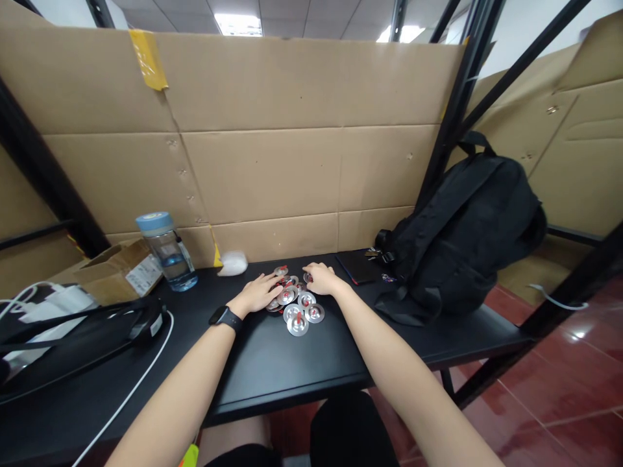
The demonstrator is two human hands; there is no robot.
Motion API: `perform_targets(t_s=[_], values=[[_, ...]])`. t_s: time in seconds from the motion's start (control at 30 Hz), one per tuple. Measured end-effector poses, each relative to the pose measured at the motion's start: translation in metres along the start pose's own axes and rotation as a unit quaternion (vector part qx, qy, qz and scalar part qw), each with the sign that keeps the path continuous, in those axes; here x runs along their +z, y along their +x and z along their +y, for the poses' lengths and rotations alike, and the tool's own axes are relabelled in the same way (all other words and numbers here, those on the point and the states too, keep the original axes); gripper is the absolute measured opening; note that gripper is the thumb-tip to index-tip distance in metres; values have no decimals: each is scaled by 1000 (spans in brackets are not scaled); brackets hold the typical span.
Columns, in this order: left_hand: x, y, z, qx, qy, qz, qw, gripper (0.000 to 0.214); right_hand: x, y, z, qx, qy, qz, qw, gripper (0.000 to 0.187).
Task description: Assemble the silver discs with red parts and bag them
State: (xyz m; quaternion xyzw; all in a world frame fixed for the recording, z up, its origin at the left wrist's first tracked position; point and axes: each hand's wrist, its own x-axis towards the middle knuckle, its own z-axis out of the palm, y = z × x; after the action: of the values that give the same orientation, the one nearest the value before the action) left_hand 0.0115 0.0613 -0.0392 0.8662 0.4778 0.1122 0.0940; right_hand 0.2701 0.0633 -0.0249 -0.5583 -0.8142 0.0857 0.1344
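Note:
Several round silver metal discs (298, 310) with red centres lie in a loose pile on the black table (272, 363). My left hand (257, 293), with a black watch on its wrist, rests palm down on the pile's left side, fingers touching the discs. My right hand (321, 279) lies on the pile's far right side, fingers curled over some discs. Whether either hand grips a disc is hidden.
A black backpack (462, 227) stands at the right, with a dark flat wallet-like item (357, 266) beside it. A clear water bottle (168, 251), small cardboard box (119, 269) and white packet (232, 263) sit at the back. Black bag and white cable (136, 383) lie left. Cardboard walls surround.

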Motion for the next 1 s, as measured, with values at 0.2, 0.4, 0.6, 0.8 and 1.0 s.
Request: perform_targets(t_s=[0.2, 0.4, 0.6, 0.8, 1.0], values=[[3, -4, 2, -29, 1, -4, 1000, 59, -5, -9, -7, -4, -17, 24, 1000, 53], [-3, -10, 13, -29, 23, 2, 999, 58, -1, -6, 7, 88, 43, 67, 993, 41], [-4, -12, 14, -3, 18, 28, 999, 52, -11, -4, 24, 80, 93, 46, 991, 31], [-7, -13, 13, -2, -7, 44, 999, 52, -24, -9, 37, 1, 116, -43, 992, 20], [-10, -12, 13, -3, -1, 27, 1000, 53, -21, -10, 28, 55, 60, -49, 995, 17]])
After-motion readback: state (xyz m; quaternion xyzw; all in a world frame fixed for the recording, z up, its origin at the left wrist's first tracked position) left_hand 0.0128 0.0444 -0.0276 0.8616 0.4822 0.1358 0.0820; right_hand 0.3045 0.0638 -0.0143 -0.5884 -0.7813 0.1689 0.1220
